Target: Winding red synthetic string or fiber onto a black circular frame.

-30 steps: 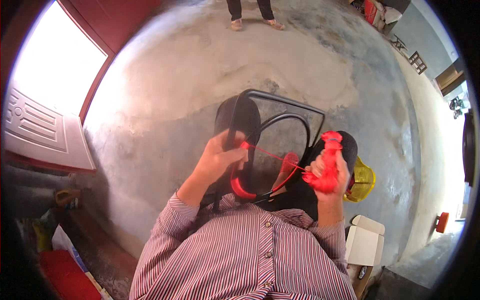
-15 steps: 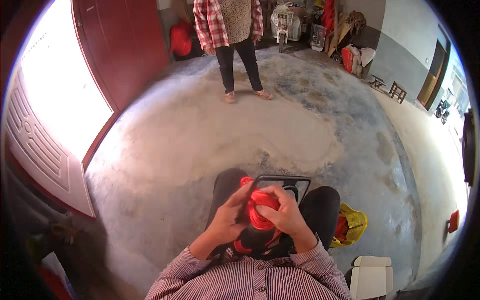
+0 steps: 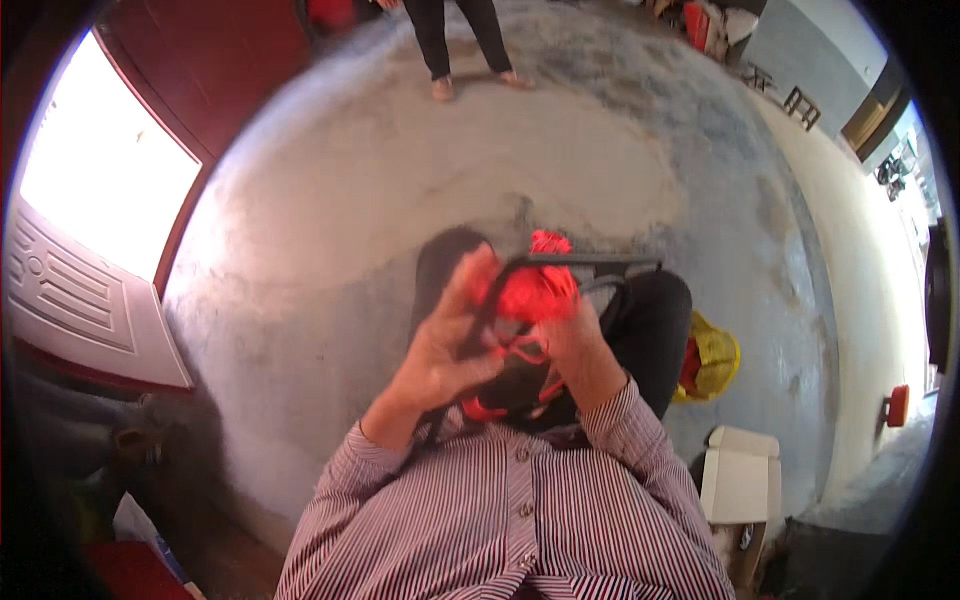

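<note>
A bundle of red cord sits over my lap, bunched against a black bar frame that has a bent corner. My right hand is closed at the bundle's lower right side, its fingers partly hidden by the cord. A loose red strand loops below the bundle. My left hand is on the bundle's left, next to the frame's side bar, with thumb and fingers apart; motion blurs its fingertips. Whether it touches the bar I cannot tell. My dark-trousered knees are on either side.
A yellow bag with something red inside lies right of my knee. Behind it is an open white cardboard box. A person in dark trousers stands ahead on the concrete floor. A small stool is far right.
The view has tipped downward, so the person ahead shows only from the legs down. My left hand has spread away from the cord, and a loose strand now shows below the bundle.
</note>
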A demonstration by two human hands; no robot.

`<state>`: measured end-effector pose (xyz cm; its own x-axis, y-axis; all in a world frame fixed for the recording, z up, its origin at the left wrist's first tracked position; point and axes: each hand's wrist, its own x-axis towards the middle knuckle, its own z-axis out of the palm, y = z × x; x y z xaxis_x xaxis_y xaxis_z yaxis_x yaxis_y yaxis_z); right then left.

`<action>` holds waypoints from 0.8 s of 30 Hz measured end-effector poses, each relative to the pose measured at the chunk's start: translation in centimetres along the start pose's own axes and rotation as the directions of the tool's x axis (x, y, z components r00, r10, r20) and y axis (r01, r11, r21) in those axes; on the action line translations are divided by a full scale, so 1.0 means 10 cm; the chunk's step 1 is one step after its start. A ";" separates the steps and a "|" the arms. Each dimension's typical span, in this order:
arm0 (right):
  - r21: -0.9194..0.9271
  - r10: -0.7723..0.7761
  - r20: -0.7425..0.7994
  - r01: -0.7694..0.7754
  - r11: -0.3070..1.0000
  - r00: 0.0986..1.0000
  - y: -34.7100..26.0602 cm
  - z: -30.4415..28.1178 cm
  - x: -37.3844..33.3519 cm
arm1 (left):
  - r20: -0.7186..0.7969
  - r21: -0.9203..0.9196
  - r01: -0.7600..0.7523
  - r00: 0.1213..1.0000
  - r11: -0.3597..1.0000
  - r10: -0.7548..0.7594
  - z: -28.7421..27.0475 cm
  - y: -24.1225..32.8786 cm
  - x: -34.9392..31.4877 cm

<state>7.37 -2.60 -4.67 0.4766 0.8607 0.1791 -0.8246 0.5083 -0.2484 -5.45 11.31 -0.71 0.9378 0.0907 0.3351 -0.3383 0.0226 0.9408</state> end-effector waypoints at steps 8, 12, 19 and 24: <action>-0.486 -0.374 -0.345 0.177 0.856 0.861 -0.01 0.05 -0.62 | -0.166 -0.102 0.264 0.946 0.959 -0.278 -0.19 -0.13 -0.09; -0.421 -0.175 0.123 0.211 0.882 0.977 -0.02 0.51 -0.80 | -0.123 -0.268 0.340 0.916 0.901 -0.382 -0.25 -0.26 -0.14; -0.529 -0.285 -0.072 0.206 0.824 0.956 -0.11 0.53 -0.90 | -0.228 -0.306 0.311 0.894 0.900 -0.387 -0.26 -0.21 -0.15; -0.293 -0.286 -0.253 0.208 0.933 0.924 -0.30 0.15 -0.92 | -0.266 -0.288 0.291 0.891 0.912 -0.368 -0.29 -0.24 -0.16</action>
<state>4.97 -12.14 -4.10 0.7535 0.6574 -0.0046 -0.5807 0.6622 -0.4736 -6.41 14.03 -3.62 0.9393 0.3375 -0.0615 -0.0581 0.3334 0.9410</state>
